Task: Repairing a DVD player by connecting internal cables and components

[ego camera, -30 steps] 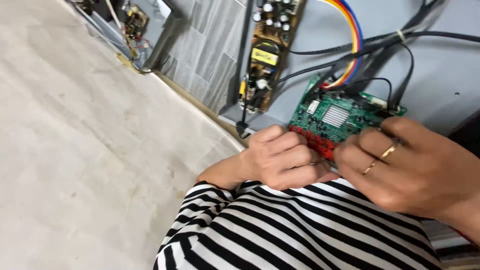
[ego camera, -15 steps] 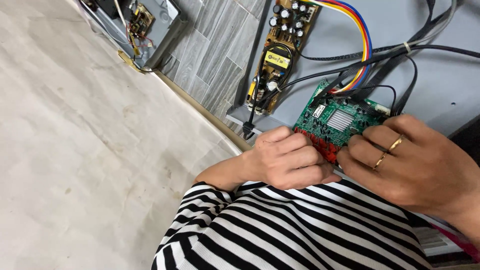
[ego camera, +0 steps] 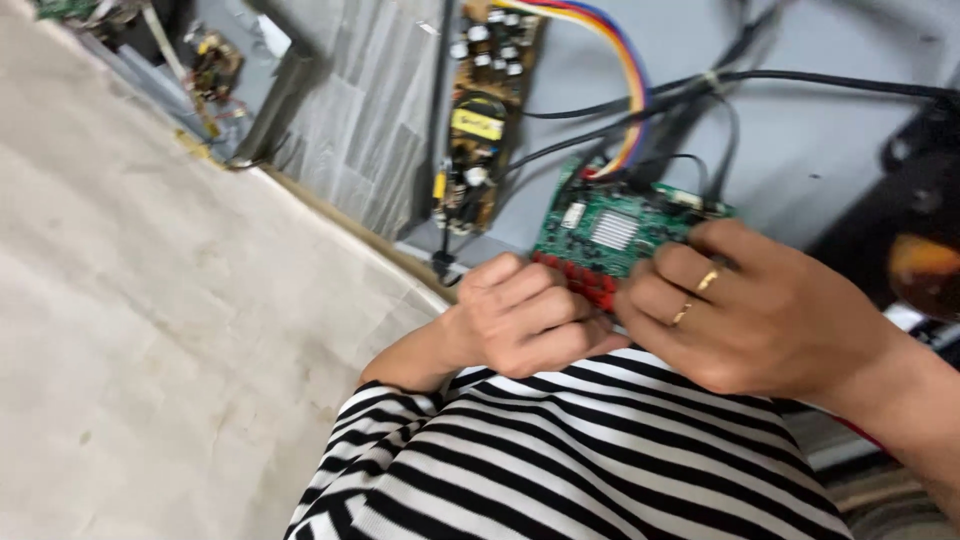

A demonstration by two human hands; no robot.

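Both hands grasp the green circuit board [ego camera: 612, 232] by its near edge: the left hand [ego camera: 530, 315] curled at its red connectors, the right hand [ego camera: 760, 310] with fingers over its right side. The board sits on the grey panel [ego camera: 800, 130], a brown board [ego camera: 485, 110] just left, rainbow wires [ego camera: 620, 70] joining them.

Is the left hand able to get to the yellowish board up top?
Probably yes. The left hand rests at the green board, and the yellowish board lies uncovered just above, with only thin wires beside it.
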